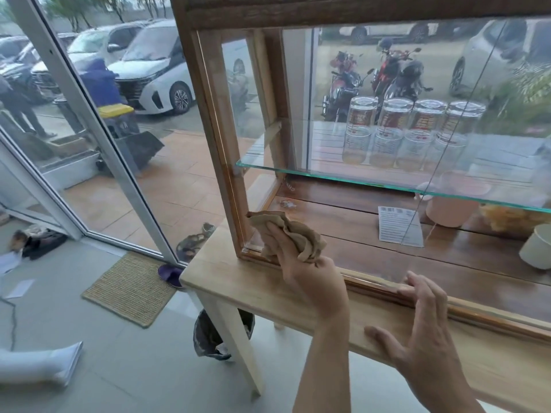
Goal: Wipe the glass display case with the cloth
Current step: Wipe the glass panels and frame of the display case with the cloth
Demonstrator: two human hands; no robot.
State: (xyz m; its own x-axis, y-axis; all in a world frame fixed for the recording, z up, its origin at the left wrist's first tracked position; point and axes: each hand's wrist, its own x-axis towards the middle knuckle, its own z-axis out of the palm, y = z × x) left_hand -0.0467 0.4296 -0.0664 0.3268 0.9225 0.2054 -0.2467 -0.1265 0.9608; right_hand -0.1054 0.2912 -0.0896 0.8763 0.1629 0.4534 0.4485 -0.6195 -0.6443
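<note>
Pressing a crumpled tan cloth (286, 235) against the glass, the left hand (310, 275) works at the bottom left corner of the display case (214, 120). The fingers are flat on the cloth and pushed close together, and the bunched part of the cloth sticks out above the thumb. The cloth touches the glass right next to the wooden frame, just above the bottom rail.

The right hand (423, 338) holds nothing. Its fingers are spread a little and lie on the bottom rail of the case, and the thumb rests on the edge of the light wooden table (238, 281) that the case stands on.

Inside the case, a glass shelf (328, 175) goes across the middle. Four clear jars (411, 132) stand on it in a row, close side by side. Under the shelf, on the dark wood floor of the case, lies a white paper label (399, 226). A pink cup (447, 210) stands just to its right, and a pale bowl (536, 248) sits near the right edge of the view.

Below the table is a black bag (208, 338) behind the table leg. A woven mat (131, 289) lies on the floor by the glass door. Outside, white cars (155, 70) are parked, and motorbikes (387, 76) show through the case.
</note>
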